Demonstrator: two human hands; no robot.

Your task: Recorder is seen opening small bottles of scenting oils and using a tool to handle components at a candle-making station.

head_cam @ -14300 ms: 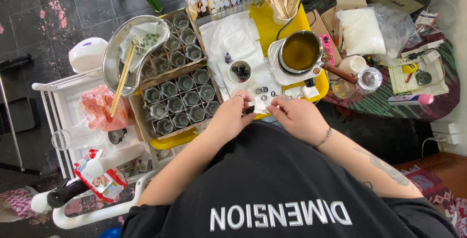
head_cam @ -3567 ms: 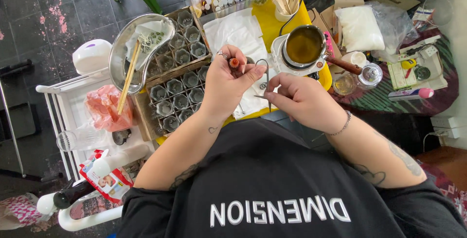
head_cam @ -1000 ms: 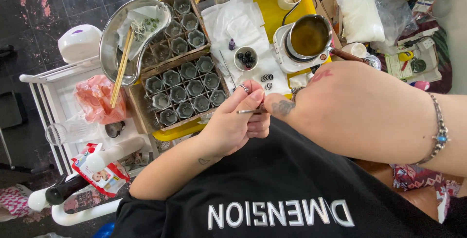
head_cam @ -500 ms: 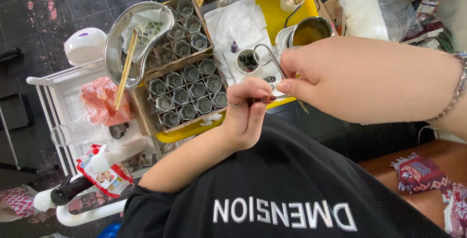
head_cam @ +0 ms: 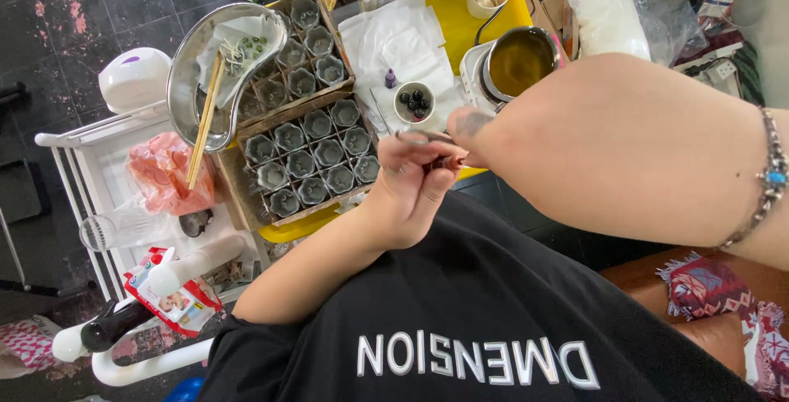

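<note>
Right hand [head_cam: 575,135] raised closer; left hand [head_cam: 415,176] pinches thin metal tool [head_cam: 419,136].

Both hands meet, left hand [head_cam: 415,176] fingers pinched against the raised right hand [head_cam: 485,127].

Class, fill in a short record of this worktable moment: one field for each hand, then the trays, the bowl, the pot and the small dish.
left hand: fingers pinched on a small thin item, too small to identify
right hand: meets the left over the table edge; bracelet on the wrist
trays: cardboard trays of small empty jars in a grid
bowl: metal bowl with chopsticks resting across it
pot: metal pot of amber liquid
small dish: white dish holding dark beads
</note>
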